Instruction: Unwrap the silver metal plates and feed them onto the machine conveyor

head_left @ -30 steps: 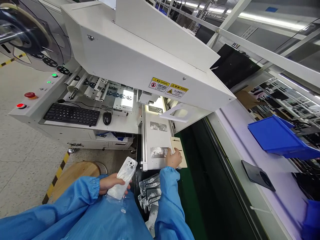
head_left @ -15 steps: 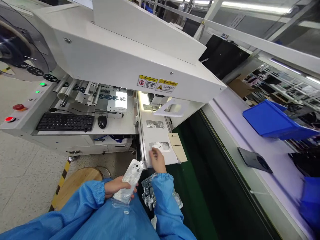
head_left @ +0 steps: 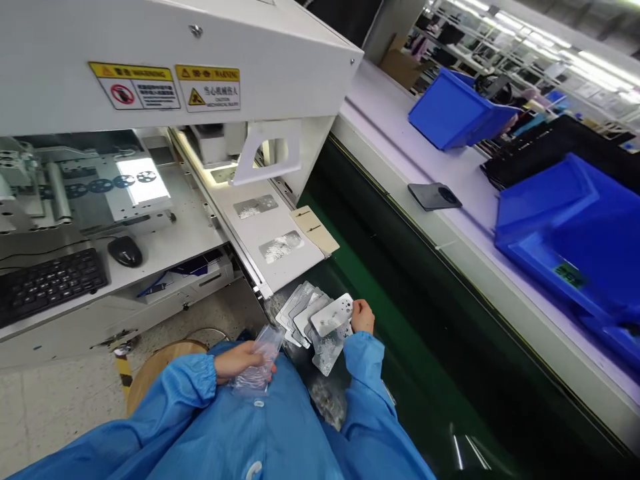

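My left hand (head_left: 240,360) is closed around clear plastic pouches (head_left: 269,343) in front of my body. At its right-hand corner, near the camera holes, my right hand (head_left: 363,316) pinches a silvery phone back panel (head_left: 330,317). This panel is tilted above an overlapping pile of similar panels (head_left: 299,308) on the dark green belt. Beyond the pile, two patterned metallic panels lie flat on the machine's white feed bed (head_left: 296,262): a near one (head_left: 281,247) and a far one (head_left: 255,206). Neither hand touches them.
A white machine (head_left: 165,40) with warning labels overhangs the bed. A keyboard (head_left: 50,283) and mouse (head_left: 125,251) sit left, above a wooden stool (head_left: 157,367). The green belt (head_left: 395,333) runs along the right, beside a ledge bearing blue bins (head_left: 443,110) and a dark flat device (head_left: 434,196).
My right hand has moved from the near bed panel to the pile and taken hold of a panel. The phone panel no longer shows in my left hand, only clear plastic. The view turned right.
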Available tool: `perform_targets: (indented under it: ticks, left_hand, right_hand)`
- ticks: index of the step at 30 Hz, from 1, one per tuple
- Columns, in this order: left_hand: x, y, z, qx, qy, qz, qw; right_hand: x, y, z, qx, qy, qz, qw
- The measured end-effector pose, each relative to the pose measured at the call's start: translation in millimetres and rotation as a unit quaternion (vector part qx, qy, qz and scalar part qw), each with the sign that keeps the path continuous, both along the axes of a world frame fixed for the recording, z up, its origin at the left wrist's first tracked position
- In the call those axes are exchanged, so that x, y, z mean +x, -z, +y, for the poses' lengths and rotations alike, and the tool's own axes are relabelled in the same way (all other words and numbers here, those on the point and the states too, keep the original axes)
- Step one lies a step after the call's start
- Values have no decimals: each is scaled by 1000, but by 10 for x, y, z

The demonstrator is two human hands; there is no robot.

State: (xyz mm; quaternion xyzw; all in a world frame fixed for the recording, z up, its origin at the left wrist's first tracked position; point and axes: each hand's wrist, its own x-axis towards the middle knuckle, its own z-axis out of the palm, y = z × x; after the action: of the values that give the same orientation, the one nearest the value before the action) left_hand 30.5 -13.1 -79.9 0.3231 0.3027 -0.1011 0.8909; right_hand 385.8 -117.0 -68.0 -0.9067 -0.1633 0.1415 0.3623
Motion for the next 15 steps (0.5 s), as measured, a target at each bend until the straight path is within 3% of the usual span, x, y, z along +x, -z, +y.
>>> perform_targets:
  ticks: [4, 7, 9, 12, 14, 15]
  left_hand:
    - [-67, 77, -43, 23, -14, 31, 999]
    - [-32, 103, -87, 53, 2, 48, 997]
    - [115, 122, -177, 85, 42, 54, 994]
    - [535, 162, -526, 145, 162, 50, 975]
    - [834, 183, -928, 191, 278, 39, 941]
    - [948, 191, -1164, 218, 335, 28, 916]
  right_hand:
    - [-121, 193, -112, -23, 11, 0, 1000]
    - [-264, 13, -125, -4, 18, -25, 1000]
    - [-446, -374, -256, 51, -1, -37, 998]
    - [-976, -1241, -767, 196, -96, -28, 976]
    - [-1467, -1809, -1275, 303, -168, -1, 938]
    - [-1719, -2040, -1555, 372, -222, 6, 901]
